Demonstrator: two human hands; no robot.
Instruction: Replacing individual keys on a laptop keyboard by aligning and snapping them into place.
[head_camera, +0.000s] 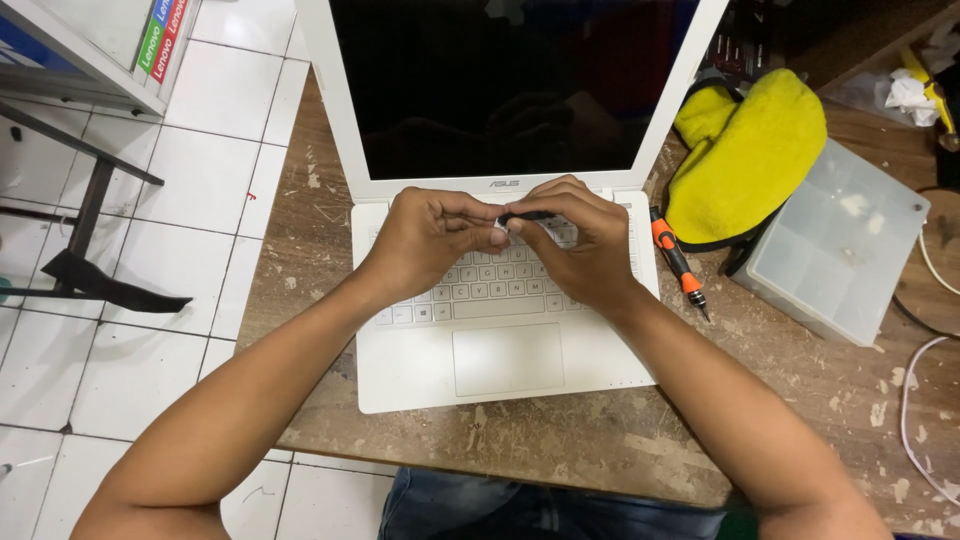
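An open white laptop with a dark screen sits on a worn wooden table. Both my hands meet above its keyboard. My right hand grips a thin black tool lying sideways. My left hand pinches a small white piece at the tool's left tip. The fingers hide most of the tool and the upper key rows.
An orange-and-black screwdriver lies right of the laptop. Beyond it are a yellow cloth and a translucent plastic compartment box. White cables curl at the table's right edge. White floor tiles and a metal shelf leg are at left.
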